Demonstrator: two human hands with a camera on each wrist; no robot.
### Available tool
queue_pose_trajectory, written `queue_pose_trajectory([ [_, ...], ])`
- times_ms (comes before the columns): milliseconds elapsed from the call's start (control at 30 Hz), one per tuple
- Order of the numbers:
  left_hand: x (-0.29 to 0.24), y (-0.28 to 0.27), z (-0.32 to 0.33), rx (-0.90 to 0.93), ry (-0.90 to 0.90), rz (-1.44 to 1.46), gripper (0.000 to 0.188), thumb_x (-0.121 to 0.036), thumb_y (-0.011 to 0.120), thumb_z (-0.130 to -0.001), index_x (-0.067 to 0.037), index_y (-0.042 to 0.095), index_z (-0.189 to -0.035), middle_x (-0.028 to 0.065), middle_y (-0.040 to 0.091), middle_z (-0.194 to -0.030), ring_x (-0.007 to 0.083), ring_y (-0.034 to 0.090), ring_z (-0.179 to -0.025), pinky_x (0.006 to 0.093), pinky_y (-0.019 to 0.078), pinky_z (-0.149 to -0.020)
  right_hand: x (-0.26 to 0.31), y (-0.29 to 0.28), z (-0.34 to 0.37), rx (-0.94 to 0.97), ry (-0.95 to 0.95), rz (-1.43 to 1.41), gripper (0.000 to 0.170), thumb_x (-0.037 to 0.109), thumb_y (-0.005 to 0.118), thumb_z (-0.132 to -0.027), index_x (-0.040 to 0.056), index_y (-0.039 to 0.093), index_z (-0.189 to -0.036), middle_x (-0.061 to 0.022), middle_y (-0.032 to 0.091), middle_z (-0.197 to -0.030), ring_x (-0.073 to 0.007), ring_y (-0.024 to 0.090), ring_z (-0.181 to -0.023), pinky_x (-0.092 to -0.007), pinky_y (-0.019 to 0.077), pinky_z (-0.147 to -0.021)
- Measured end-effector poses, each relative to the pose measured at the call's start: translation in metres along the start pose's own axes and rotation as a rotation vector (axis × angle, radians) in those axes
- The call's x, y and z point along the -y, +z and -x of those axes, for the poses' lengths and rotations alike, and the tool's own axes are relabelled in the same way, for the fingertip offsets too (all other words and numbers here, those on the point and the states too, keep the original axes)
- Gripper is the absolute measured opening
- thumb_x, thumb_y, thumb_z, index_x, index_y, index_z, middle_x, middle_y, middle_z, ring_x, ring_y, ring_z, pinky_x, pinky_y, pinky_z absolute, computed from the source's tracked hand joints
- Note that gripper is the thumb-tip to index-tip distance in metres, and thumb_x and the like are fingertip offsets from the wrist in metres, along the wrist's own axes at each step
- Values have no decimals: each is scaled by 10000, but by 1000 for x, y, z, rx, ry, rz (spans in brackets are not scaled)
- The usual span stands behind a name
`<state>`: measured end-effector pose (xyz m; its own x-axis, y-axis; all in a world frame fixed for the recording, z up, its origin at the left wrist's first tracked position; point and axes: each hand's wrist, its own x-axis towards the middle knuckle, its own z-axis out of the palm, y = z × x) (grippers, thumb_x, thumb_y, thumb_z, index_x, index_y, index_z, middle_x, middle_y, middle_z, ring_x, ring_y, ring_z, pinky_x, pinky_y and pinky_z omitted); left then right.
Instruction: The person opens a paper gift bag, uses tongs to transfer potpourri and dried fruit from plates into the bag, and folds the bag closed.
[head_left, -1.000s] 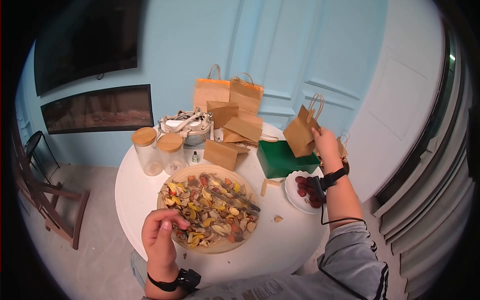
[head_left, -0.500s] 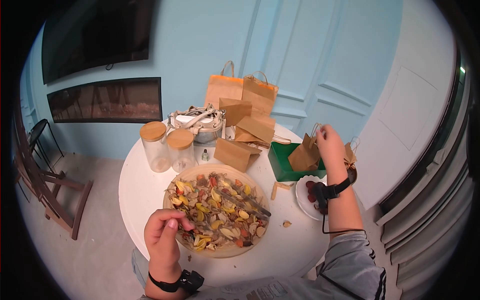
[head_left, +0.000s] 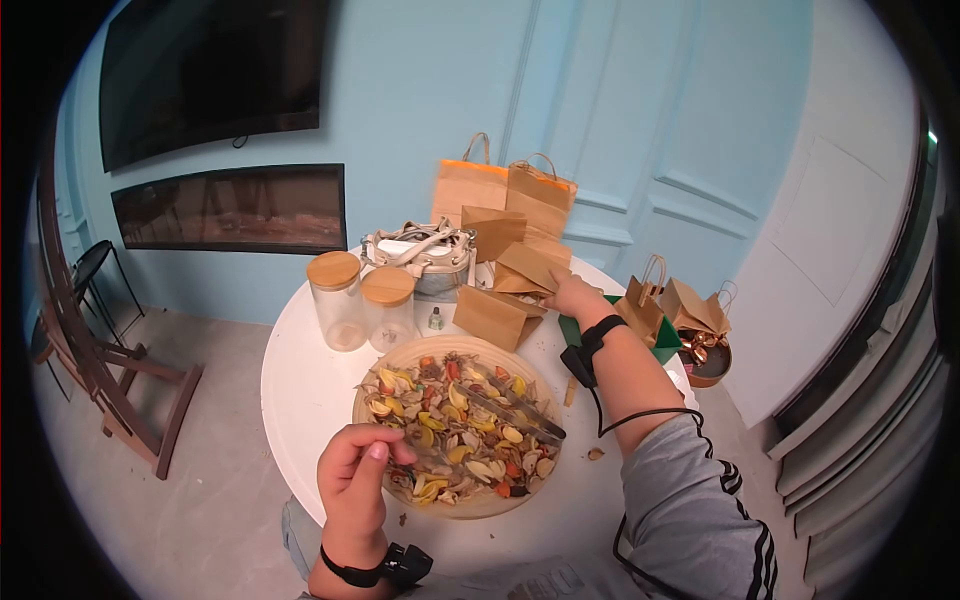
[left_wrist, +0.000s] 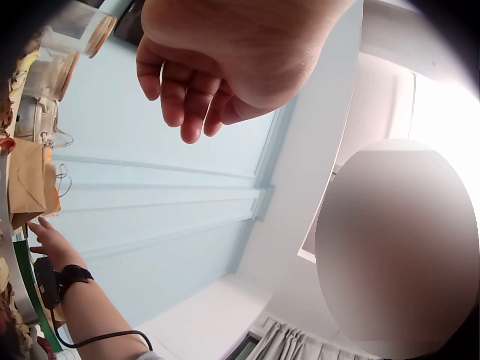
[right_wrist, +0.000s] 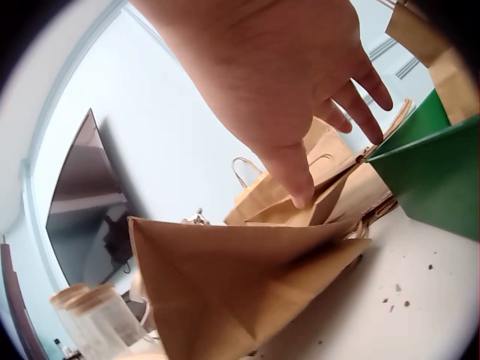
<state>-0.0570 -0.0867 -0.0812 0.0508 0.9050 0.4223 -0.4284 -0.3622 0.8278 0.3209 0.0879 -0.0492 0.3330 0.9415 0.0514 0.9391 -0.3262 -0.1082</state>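
My right hand reaches over the small brown paper bags at the back of the table, beside a folded one. In the right wrist view this hand has its fingers spread, and the thumb is at the edge of a bag; contact is unclear. Another small bag with handles stands in the green box, partly behind the right arm. My left hand hovers at the near left edge of the round tray of dried petals, fingers loosely bent and empty, as the left wrist view shows.
Two lidded jars, a small bottle and a handbag stand at the back left. Tongs lie on the petals. Large paper bags stand at the back; a round container with copper-coloured ribbon is at the right.
My right hand has lowered the small handled bag into the green box, let go of it and moved left to the other paper bags. The left hand keeps its pose; the head view has shifted.
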Motion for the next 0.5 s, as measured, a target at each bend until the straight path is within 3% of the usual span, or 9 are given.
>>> queue_pose_trajectory([
  [133,-1,-2,-2,-15,-14,8,155,-124,527,-903,17,579,-942,94,609,-767,170,586,-716,293,454,-734,-21,31,-30,100,-38,109,750,344,701,-799,176,355,-1443,-212,588,-1215,-351,570,-1124,-407,459,-940],
  [300,0,-6,-4,-21,-2,2,155,-122,526,-901,20,578,-939,100,611,-761,173,588,-712,291,462,-731,-19,37,-23,-2,-15,220,603,251,651,-833,233,436,-1396,-163,645,-1121,-328,613,-1047,-412,501,-859],
  [433,1,-7,-4,-19,3,6,154,-119,530,-903,21,583,-939,98,613,-762,171,590,-718,288,465,-730,-20,44,-26,-91,-5,293,482,196,583,-859,237,508,-1334,-134,664,-1081,-302,634,-1008,-410,512,-819],
  [500,4,-10,-2,48,20,73,141,-41,515,-922,23,615,-999,78,635,-835,137,596,-790,257,472,-750,-20,46,-25,-155,-14,372,380,147,516,-870,214,569,-1240,-112,678,-1027,-287,654,-962,-410,518,-780],
])
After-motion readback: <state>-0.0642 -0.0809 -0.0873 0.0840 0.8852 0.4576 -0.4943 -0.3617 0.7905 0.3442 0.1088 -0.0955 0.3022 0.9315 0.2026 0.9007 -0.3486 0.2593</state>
